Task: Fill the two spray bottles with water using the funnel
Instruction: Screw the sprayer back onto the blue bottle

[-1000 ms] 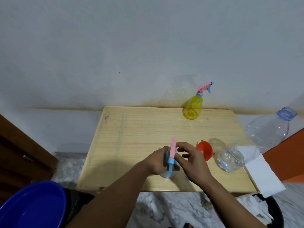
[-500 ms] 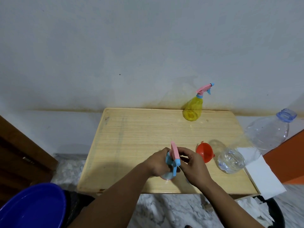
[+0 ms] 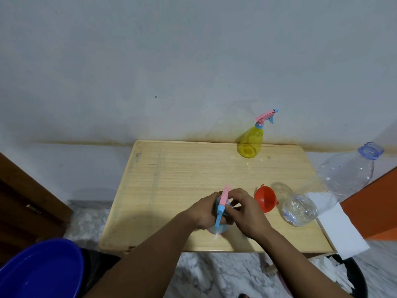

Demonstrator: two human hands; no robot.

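A light blue spray bottle (image 3: 218,229) stands near the front edge of the wooden table (image 3: 171,175). My left hand (image 3: 204,211) grips its body. My right hand (image 3: 247,211) holds its pink and blue spray head (image 3: 223,200) at the neck. A red funnel (image 3: 265,197) lies on its side just right of my hands. A yellow spray bottle (image 3: 251,143) with its pink head on stands at the table's back edge. A large clear water bottle (image 3: 326,188), uncapped, stands at the right edge with a little water in it.
A white sheet of paper (image 3: 341,233) hangs over the table's front right corner. A blue basin (image 3: 40,272) is at the lower left, a dark bin (image 3: 354,278) with white paper at the lower right. A wall is behind the table, a wooden door (image 3: 28,201) on the left.
The spray head has turned between my hands; its pink trigger part now points away from me and the blue nozzle toward me. My hands stayed on the blue bottle.
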